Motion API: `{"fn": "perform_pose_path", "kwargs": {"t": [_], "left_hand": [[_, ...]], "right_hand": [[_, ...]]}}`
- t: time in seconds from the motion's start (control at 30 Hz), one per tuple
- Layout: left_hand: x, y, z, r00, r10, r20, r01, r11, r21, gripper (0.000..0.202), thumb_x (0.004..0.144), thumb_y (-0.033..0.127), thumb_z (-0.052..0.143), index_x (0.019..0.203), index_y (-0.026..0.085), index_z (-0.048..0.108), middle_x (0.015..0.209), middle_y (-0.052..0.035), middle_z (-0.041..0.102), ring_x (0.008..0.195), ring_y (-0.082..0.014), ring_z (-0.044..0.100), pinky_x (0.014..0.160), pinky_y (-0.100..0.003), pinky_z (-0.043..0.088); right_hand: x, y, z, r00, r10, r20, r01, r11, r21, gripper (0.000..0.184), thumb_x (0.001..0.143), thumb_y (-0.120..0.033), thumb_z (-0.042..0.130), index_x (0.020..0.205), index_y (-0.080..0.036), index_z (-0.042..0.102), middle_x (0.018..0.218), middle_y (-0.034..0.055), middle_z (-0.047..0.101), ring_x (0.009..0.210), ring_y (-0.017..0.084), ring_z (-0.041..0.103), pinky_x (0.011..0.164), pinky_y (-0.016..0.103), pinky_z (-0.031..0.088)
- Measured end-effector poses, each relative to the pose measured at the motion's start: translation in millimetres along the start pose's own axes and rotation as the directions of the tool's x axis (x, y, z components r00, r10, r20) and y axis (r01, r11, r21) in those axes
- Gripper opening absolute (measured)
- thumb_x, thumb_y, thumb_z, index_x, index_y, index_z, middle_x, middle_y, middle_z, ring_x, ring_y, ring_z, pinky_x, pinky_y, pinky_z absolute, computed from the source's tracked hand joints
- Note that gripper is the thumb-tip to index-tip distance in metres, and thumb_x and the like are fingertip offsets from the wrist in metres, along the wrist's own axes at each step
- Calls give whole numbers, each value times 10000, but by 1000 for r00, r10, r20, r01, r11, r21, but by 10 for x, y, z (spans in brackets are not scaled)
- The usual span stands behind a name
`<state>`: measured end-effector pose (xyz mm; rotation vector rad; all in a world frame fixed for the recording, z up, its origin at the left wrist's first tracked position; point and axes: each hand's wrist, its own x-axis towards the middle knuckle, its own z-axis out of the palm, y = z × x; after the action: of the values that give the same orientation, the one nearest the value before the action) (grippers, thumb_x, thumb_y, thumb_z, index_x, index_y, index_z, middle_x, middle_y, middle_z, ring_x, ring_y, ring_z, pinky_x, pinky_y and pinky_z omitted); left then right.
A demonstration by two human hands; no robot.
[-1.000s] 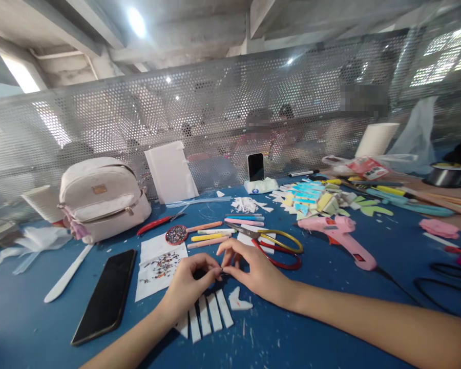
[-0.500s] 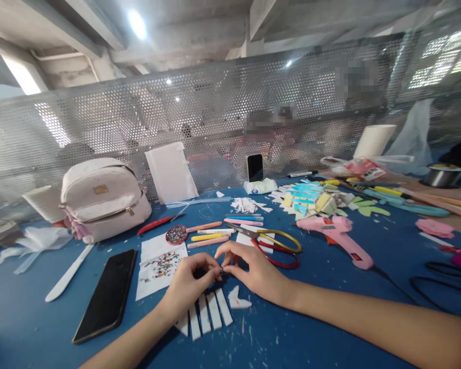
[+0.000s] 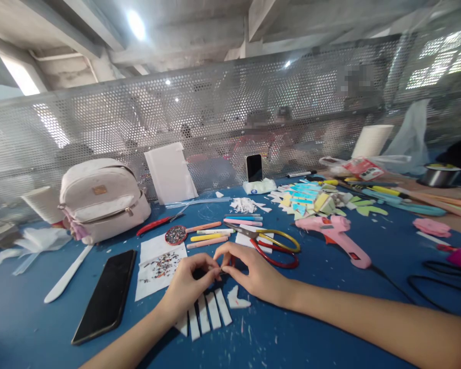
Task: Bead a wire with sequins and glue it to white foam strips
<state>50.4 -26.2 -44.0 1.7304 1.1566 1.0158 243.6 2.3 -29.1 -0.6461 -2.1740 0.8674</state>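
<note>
My left hand (image 3: pixel 192 282) and my right hand (image 3: pixel 249 266) meet fingertip to fingertip over the table's middle. Both are closed in a pinch on something small and dark, too little to name. Under and beside my left hand lie several white strips (image 3: pixel 214 310) in a row. A white jagged scrap (image 3: pixel 238 298) rests just below my right hand. To the left, a white paper sheet (image 3: pixel 143 282) carries scattered dark and orange bits. Behind the hands are a round red-rimmed holder (image 3: pixel 175 235) of dark bits, marker pens (image 3: pixel 211 237) and scissors (image 3: pixel 261 233) with yellow and red handles.
A black phone (image 3: pixel 104 297) and a white plastic knife (image 3: pixel 66 277) lie at left, before a pale backpack (image 3: pixel 103 205). A pink glue gun (image 3: pixel 341 238) with its cord sits at right. Colored paper scraps (image 3: pixel 311 197) are heaped behind it. A perforated metal screen (image 3: pixel 215 113) bounds the back.
The view has shifted very slightly. My fingers have moved only a little, still pinched together at the same spot; the things on the table stay put.
</note>
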Motion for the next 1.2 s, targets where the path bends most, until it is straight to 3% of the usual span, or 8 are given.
{"fn": "perform_pose_path", "kwargs": {"t": [0.23,0.47,1.2], "left_hand": [[8,-15,-6,1000,5,-3,-5,1000,-1,131,853,232,608,780,136,658,687,-38,692,642,-153,629,619,-227,451],[8,-11,-9,1000,5,-18,-4,1000,12,137,855,233,604,766,141,655,691,-35,681,653,-154,619,627,-231,450],[-9,-17,-14,1000,10,-16,-9,999,33,144,865,237,602,784,141,673,704,-38,691,662,-158,625,624,-228,455]], "right_hand": [[25,13,11,997,71,-37,-70,997,29,289,812,-12,582,1015,-216,566,872,-12,632,756,123,587,715,227,469],[31,35,-3,996,82,-38,-83,997,-11,87,844,-108,625,823,-192,622,815,-9,640,739,133,583,673,224,453],[16,40,2,996,93,-17,-94,994,-63,114,845,-111,596,757,-183,588,727,-20,597,663,123,544,608,210,396]]}}
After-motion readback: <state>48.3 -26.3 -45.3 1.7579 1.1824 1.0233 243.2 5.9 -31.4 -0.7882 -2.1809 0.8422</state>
